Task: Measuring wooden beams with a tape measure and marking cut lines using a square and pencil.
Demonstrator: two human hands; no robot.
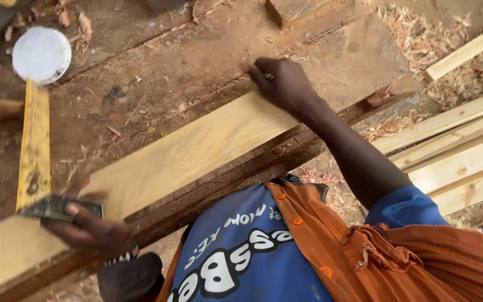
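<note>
Head view: left hand (88, 228) pinches square (57, 207) against plank (185, 151); right hand (283, 84) fingers closed on pencil (268, 76). Keep stock flush, mark lightly.

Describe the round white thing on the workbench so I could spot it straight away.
Start at the long pale plank lying slantwise across the brown workbench, then follow the yellow ruler blade away from the left hand to its far end. There sits the white lid, flat and round. It is the only white, circular thing among brown wood and shavings.
</note>
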